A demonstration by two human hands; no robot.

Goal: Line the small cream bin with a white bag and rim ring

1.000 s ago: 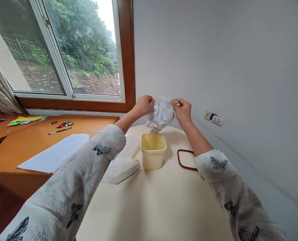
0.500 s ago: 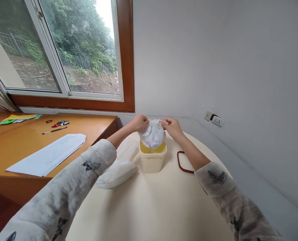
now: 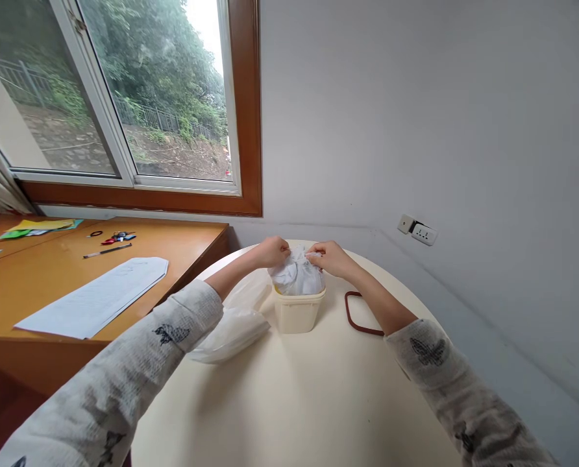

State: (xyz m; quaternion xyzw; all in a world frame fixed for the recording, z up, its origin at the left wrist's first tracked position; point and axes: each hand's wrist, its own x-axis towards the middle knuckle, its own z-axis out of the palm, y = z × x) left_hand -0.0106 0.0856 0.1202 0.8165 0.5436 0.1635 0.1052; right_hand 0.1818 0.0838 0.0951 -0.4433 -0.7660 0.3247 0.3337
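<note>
A crumpled white plastic bag [image 3: 298,277] sits partly inside a small cream bin [image 3: 296,316], its gathered top rising above the rim. My left hand [image 3: 273,251] pinches the bag's upper edge on the left. On the opposite side, my right hand [image 3: 332,258] grips the edge with closed fingers. The bag's lower part is hidden by the bin wall. To the right of the bin, a brown rounded-square ring [image 3: 350,314] lies flat, partly covered by my right forearm. Left of the bin rests a bundle of translucent white plastic bags [image 3: 231,334].
A round cream table [image 3: 313,402] carries these things, close to the wall. At left, a wooden desk [image 3: 192,250] holds paper sheets [image 3: 99,295], a pen [image 3: 107,251], keys [image 3: 119,238] and coloured papers [image 3: 41,226]. A wall socket [image 3: 424,234] is at right.
Both hands have moved down with the bag, which now sits lower in the bin and covers most of the yellow interior seen before.
</note>
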